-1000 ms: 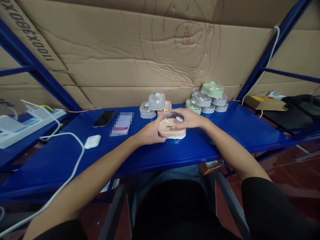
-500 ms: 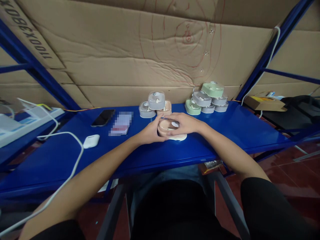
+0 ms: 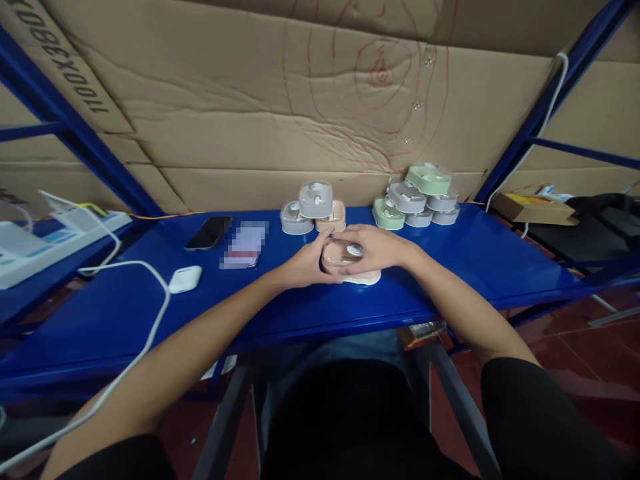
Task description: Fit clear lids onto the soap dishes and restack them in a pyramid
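Observation:
A small peach plastic box (image 3: 334, 252) with a clear lid and a round label is between my two hands, low over the front middle of the table. My left hand (image 3: 311, 261) is wrapped round its left side, thumb toward me. From the right, my right hand (image 3: 381, 249) curls over the box, fingers around the label. A flat cream-coloured piece (image 3: 367, 277) shows under the box and right hand; I cannot tell whether it is joined to the box. Just behind my hands, a grey box (image 3: 316, 197) rests on another grey box (image 3: 296, 220) and a peach one (image 3: 332, 219).
Right of these, several grey boxes (image 3: 406, 199) and green boxes (image 3: 428, 180) are stacked against the cardboard wall (image 3: 225, 147). A dark phone (image 3: 209, 233), a second phone with a blurred screen (image 3: 244, 244) and a white earbud case (image 3: 185, 279) lie left. A white cable (image 3: 159, 320) crosses the table's left side.
The view has shifted slightly, so everything sits a little farther right. Both hands keep their hold on the peach box, with little other visible movement.

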`<state>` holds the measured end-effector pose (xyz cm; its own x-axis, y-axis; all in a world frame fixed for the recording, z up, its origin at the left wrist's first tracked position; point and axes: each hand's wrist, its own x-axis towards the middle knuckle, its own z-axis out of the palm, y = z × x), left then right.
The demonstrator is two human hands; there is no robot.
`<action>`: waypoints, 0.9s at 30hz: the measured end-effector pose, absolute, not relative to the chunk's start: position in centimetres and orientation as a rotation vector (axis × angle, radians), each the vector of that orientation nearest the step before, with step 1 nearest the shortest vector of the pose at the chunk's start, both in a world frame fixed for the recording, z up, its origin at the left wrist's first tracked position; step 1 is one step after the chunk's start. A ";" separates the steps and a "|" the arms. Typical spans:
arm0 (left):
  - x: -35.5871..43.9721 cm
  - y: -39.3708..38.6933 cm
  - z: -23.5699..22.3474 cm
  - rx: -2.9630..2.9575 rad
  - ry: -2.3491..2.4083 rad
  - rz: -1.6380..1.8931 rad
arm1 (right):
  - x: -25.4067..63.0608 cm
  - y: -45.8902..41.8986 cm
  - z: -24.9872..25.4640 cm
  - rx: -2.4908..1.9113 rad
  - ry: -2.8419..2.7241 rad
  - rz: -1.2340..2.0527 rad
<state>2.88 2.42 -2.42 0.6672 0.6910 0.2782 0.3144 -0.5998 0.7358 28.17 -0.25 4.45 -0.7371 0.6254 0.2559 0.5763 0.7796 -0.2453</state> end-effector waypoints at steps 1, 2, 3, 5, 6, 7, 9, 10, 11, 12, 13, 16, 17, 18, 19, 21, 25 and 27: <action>2.9 2.2 -2.2 2.222 0.781 0.722 | 28.1 -0.4 4.5 -0.939 -2.656 0.213; 3.0 2.1 -2.0 2.224 0.787 0.714 | 28.0 -0.5 4.6 -0.957 -2.663 0.212; 3.0 2.0 -1.9 2.225 0.790 0.707 | 28.0 -0.5 4.7 -0.971 -2.670 0.215; 3.1 1.9 -1.8 2.223 0.784 0.708 | 27.9 -0.7 4.8 -0.976 -2.675 0.225; 3.1 1.9 -1.8 2.221 0.777 0.716 | 27.8 -0.7 4.9 -0.973 -2.675 0.230; 3.1 2.0 -1.9 2.219 0.768 0.724 | 27.8 -0.8 4.9 -0.975 -2.674 0.235; 3.1 2.1 -2.1 2.209 0.746 0.729 | 27.7 -0.8 4.8 -1.001 -2.677 0.239; 3.1 2.2 -2.2 2.202 0.741 0.728 | 27.6 -0.9 4.8 -1.017 -2.680 0.239; 3.1 2.3 -2.3 2.196 0.743 0.728 | 27.5 -0.9 4.8 -1.030 -2.683 0.239; 3.0 2.4 -2.4 2.192 0.751 0.728 | 27.5 -0.9 4.8 -1.036 -2.684 0.239; 3.0 2.5 -2.5 2.189 0.763 0.729 | 27.5 -0.8 4.8 -1.033 -2.688 0.242; 2.9 2.6 -2.6 2.180 0.780 0.722 | 27.5 -0.6 4.9 -1.016 -2.690 0.250; 2.9 2.6 -2.7 2.176 0.777 0.721 | 27.5 -0.6 5.0 -1.020 -2.693 0.251; 2.9 2.6 -2.7 2.171 0.774 0.721 | 27.5 -0.5 5.0 -1.030 -2.699 0.255; 2.9 2.6 -2.7 2.167 0.772 0.721 | 27.5 -0.5 5.1 -1.045 -2.705 0.260; 3.0 2.7 -2.8 2.155 0.761 0.720 | 27.5 -0.5 5.1 -1.070 -2.717 0.277; 3.0 2.6 -2.8 2.133 0.740 0.730 | 27.5 -0.6 4.8 -1.064 -2.723 0.269; 2.9 2.5 -2.7 2.133 0.741 0.736 | 27.4 -0.7 4.4 -1.071 -2.721 0.246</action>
